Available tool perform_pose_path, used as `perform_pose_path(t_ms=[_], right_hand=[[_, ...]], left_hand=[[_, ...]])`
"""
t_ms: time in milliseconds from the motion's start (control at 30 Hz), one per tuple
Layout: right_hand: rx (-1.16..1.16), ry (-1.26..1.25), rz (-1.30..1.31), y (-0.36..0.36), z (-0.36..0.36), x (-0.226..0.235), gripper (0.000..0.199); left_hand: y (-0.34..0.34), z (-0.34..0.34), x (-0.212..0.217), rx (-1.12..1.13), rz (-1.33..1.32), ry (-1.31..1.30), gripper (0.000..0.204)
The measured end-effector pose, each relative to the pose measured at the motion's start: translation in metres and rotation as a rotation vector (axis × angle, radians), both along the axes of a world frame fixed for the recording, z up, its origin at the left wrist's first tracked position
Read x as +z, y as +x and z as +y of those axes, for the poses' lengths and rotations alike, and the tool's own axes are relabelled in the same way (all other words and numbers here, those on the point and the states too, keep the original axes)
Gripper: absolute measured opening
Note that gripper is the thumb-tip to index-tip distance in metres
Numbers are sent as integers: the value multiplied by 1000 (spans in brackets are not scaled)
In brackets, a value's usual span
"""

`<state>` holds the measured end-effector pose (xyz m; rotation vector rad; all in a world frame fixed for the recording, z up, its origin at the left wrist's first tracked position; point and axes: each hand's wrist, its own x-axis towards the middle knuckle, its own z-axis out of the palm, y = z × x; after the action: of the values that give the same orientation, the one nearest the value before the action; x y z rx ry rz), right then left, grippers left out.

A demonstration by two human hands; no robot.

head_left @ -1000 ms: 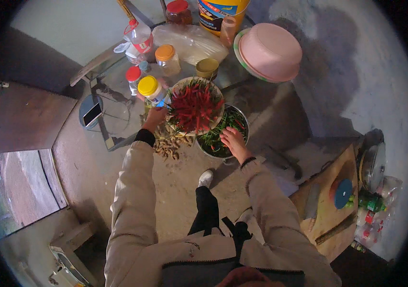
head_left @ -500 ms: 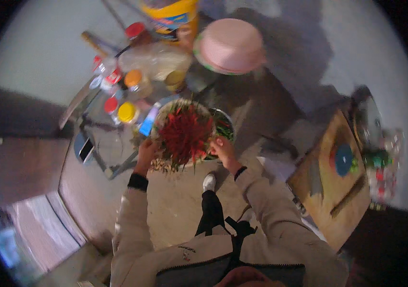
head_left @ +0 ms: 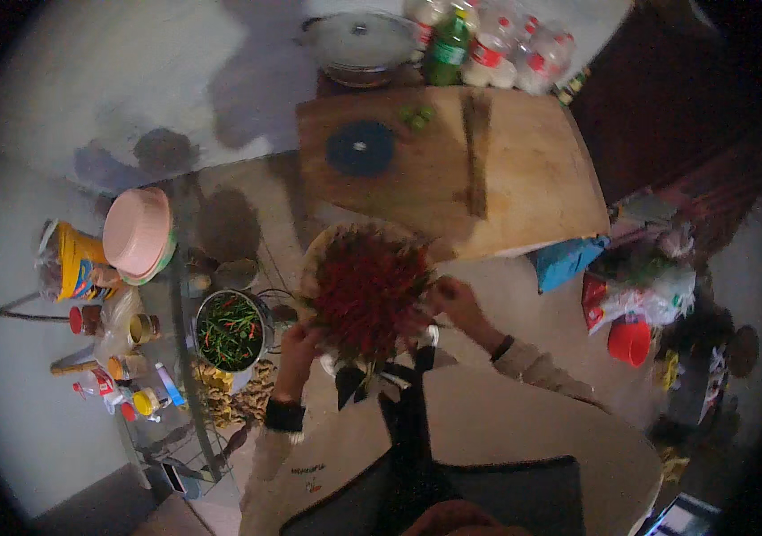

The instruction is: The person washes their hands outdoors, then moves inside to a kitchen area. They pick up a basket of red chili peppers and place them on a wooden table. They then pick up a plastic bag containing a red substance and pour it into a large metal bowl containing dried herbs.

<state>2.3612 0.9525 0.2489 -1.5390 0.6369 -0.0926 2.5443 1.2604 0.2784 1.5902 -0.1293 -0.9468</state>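
A round, light-coloured basket (head_left: 313, 260) heaped with red chili peppers (head_left: 370, 290) is held out in front of my body. My left hand (head_left: 294, 357) grips its near left rim, fingers closed. On the right side my right hand (head_left: 459, 308) closes on the opposite rim. Green stems show among the red peppers. Left of the basket stands a metal pot (head_left: 261, 314) of green chili peppers (head_left: 230, 330) with a few red ones mixed in.
Ahead is a wooden table (head_left: 537, 170) with a blue round lid (head_left: 360, 147), a lidded pot (head_left: 358, 45) and several bottles (head_left: 449, 49) behind. A glass shelf (head_left: 166, 308) at left bears jars and pink basins (head_left: 137, 232). A red container (head_left: 629, 342) stands at right.
My body and view have turned right, so the wooden table now lies straight ahead. The basket of red peppers has moved away from the pot of green ones, still in both hands.
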Motion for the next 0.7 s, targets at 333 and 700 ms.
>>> perform_pose_path(t_ms=[333, 700], right_hand=[[-667, -510, 33, -182, -186, 81, 34], [-192, -1119, 640, -93, -226, 52, 89]], left_hand=[[-46, -311, -15, -408, -15, -55, 25], [-29, -450, -11, -835, 6, -93, 20]])
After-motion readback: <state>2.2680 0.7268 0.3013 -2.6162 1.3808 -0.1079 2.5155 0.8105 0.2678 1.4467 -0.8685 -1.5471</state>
